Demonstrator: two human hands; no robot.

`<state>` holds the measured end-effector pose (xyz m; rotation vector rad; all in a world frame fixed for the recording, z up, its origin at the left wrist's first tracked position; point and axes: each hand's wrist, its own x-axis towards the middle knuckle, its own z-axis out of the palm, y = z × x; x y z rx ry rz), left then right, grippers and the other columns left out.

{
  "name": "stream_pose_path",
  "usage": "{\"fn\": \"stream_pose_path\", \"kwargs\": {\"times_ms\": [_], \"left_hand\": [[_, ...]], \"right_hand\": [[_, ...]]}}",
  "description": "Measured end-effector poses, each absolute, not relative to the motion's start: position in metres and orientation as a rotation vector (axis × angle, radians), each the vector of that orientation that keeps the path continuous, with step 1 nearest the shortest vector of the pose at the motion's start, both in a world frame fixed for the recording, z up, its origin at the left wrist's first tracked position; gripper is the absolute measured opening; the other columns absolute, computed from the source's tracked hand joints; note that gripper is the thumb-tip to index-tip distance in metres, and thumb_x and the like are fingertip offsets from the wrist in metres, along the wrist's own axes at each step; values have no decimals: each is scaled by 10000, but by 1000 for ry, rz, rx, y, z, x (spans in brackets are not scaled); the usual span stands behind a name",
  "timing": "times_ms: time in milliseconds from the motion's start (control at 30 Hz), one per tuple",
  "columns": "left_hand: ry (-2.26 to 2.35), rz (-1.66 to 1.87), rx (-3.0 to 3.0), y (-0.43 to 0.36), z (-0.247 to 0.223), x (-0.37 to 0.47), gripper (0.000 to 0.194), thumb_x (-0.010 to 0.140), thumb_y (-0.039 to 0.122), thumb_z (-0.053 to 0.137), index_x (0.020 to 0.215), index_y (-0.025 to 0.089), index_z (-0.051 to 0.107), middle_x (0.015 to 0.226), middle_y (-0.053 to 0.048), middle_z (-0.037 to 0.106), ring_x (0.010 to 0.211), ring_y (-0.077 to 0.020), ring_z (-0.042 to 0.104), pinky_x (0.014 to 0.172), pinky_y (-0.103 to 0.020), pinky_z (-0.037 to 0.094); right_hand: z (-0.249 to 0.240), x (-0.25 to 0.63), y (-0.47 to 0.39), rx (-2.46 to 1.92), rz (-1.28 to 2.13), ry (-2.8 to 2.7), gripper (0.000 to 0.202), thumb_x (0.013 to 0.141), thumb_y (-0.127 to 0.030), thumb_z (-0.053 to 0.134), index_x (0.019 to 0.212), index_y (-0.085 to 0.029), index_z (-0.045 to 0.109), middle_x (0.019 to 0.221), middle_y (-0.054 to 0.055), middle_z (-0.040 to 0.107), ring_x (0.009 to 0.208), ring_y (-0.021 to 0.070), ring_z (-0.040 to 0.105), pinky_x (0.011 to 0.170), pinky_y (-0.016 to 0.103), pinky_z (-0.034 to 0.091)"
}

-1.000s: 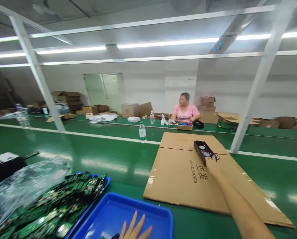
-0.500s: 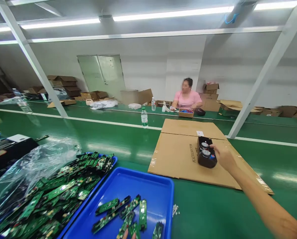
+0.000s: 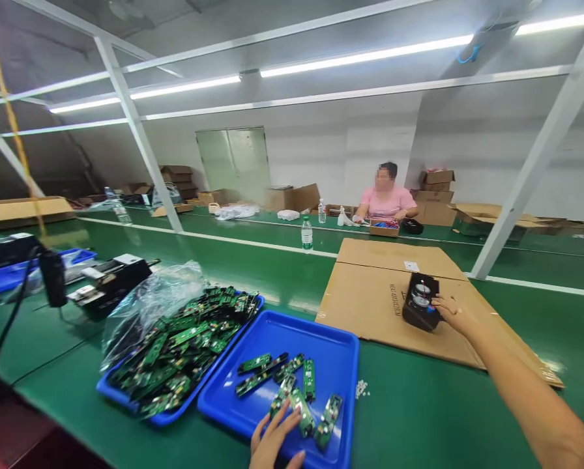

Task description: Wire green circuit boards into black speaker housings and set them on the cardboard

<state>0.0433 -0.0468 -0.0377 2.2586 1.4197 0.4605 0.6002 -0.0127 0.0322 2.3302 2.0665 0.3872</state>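
Over the near part of a blue tray (image 3: 357, 384), my left hand (image 3: 271, 438) has its fingers spread, with the fingertips at a green circuit board (image 3: 302, 412). Several more narrow circuit boards lie loose around it in the tray. My right hand (image 3: 452, 314) reaches to the right edge of a black box-shaped housing (image 3: 416, 316) on flattened cardboard (image 3: 353, 303). Its fingers are stretched out against that edge, close to a small blue part; the thumb is hard to make out. Two round silver-rimmed parts (image 3: 422, 294) sit in the housing.
A second blue tray (image 3: 167, 417) on the left is heaped with circuit boards, partly under clear plastic (image 3: 148, 306). Small white pieces (image 3: 362, 389) lie right of the near tray. A water bottle (image 3: 306, 234) stands farther back. Across the bench sits a person in pink (image 3: 387, 203).
The view has turned left and tilted, bringing more of the left bench into sight. My left hand shows more fully over the tray. My right hand stays at the housing's right side.
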Motion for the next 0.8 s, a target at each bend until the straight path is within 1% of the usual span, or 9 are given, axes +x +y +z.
{"fn": "stream_pose_path", "kwargs": {"times_ms": [100, 233, 300, 367, 433, 500, 567, 667, 800], "left_hand": [[1388, 531, 2204, -52, -32, 45, 399, 775, 460, 528, 1148, 507, 660, 1284, 103, 638, 1312, -255, 511, 1164, -486, 310], [1486, 525, 2159, -52, -25, 53, 371, 843, 442, 446, 1100, 372, 704, 1248, 3, 694, 1271, -289, 552, 1123, -524, 369], [1520, 503, 2159, -52, -18, 62, 421, 887, 403, 380, 1146, 276, 686, 1285, -59, 671, 1289, -283, 527, 1128, -483, 376], [1502, 445, 2186, -52, -8, 76, 397, 897, 348, 397, 1152, 226, 676, 1252, -85, 677, 1253, -263, 543, 1131, -407, 379], [1459, 342, 2212, -53, 0, 93, 344, 881, 303, 475, 1145, 209, 675, 1198, -85, 690, 1189, -247, 574, 1097, -359, 406], [1448, 219, 2220, -53, 7, 111, 363, 812, 264, 607, 1160, 181, 669, 1202, -106, 677, 1166, -277, 577, 1060, -380, 431], [1465, 113, 2225, -52, 10, 125, 461, 731, 207, 690, 1186, 142, 654, 1223, -150, 657, 1175, -335, 560, 1038, -439, 432], [1481, 47, 2232, -48, 11, 136, 481, 727, 152, 667, 1206, 109, 634, 1195, -183, 658, 1181, -372, 546, 1021, -497, 413], [1468, 147, 2176, -45, 12, 130, 413, 778, 171, 600, 1183, 96, 637, 1144, -166, 664, 1142, -325, 577, 1027, -457, 422]], "right_hand": [[38, 589, -21, 2207, 354, 2159, 195, 767, -89, 595, 934, -144, 680, 991, 148, 691, 1065, 276, 597, 994, 412, 390], [39, 563, -49, 2136, 314, 2187, 126, 764, -265, 695, 845, -181, 650, 840, 108, 682, 907, 274, 645, 846, 364, 453], [36, 549, -74, 2148, 298, 2153, 187, 787, -368, 698, 825, -192, 646, 771, 98, 670, 807, 280, 661, 757, 363, 472], [30, 533, -106, 2177, 289, 2098, 224, 806, -420, 687, 793, -200, 652, 708, 107, 660, 707, 289, 662, 661, 366, 475], [22, 510, -143, 2188, 278, 2063, 192, 799, -395, 703, 776, -208, 668, 664, 116, 653, 638, 291, 655, 579, 358, 468], [11, 479, -179, 2150, 296, 2107, 127, 752, -322, 745, 809, -225, 685, 632, 95, 646, 594, 268, 642, 554, 344, 482], [-2, 444, -208, 1973, 561, 2315, 77, 724, -277, 734, 744, -241, 669, 614, 75, 634, 547, 241, 611, 525, 335, 498], [-21, 397, -229, 1890, 830, 2428, 172, 793, -269, 572, 622, -259, 584, 548, 61, 575, 528, 246, 574, 491, 353, 495], [-27, 365, -230, 2115, 828, 2381, 264, 868, -309, 475, 623, -243, 548, 581, 73, 556, 575, 271, 571, 539, 406, 509]]}}
